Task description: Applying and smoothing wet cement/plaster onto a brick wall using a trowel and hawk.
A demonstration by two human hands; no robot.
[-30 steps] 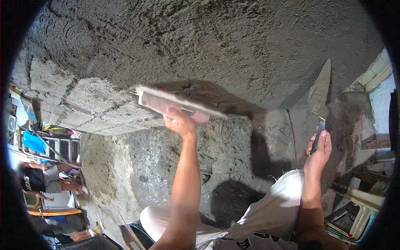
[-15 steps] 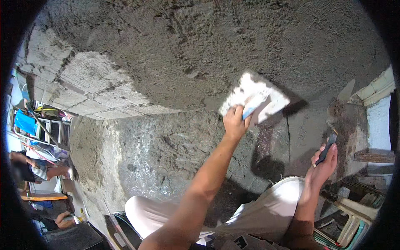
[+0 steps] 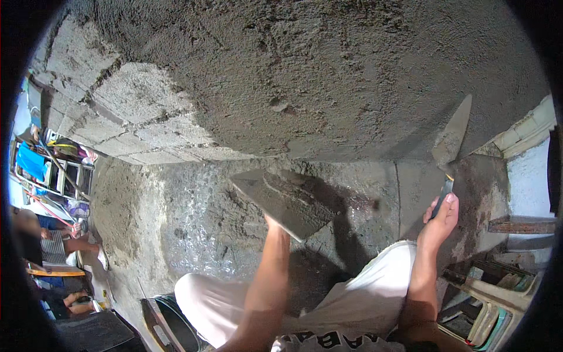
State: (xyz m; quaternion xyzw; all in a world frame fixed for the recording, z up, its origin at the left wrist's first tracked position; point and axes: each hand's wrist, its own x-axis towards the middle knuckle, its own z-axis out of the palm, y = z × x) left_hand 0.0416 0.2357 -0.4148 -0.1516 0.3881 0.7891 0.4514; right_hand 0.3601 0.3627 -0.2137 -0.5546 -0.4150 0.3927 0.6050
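My left hand [image 3: 275,226] is closed under a flat plastering float [image 3: 280,198], its fingers mostly hidden beneath the board. The float's broad face is turned up, coated in grey mortar with a thicker ridge along it. In my right hand [image 3: 441,218] is the handle of a pointed trowel [image 3: 456,132], blade up in front of the wall's foot on the right; whether it touches the wall I cannot tell. Wet mortar covers most of the wall [image 3: 328,76] ahead, while bare concrete blocks [image 3: 141,97] show at its left.
Loose mortar lies on the floor [image 3: 193,217] below the wall. At the right are stacked plastic-looking frames [image 3: 484,311] and a wooden plank [image 3: 522,225]. Another person's legs [image 3: 85,243] and a blue item [image 3: 30,161] are at the far left. A dark container [image 3: 182,325] stands beside my left knee.
The float has come away from the wall's foot, back and to the left, and turned from its pale handle side to its mortar-covered face. The trowel has shifted left, its blade more upright.
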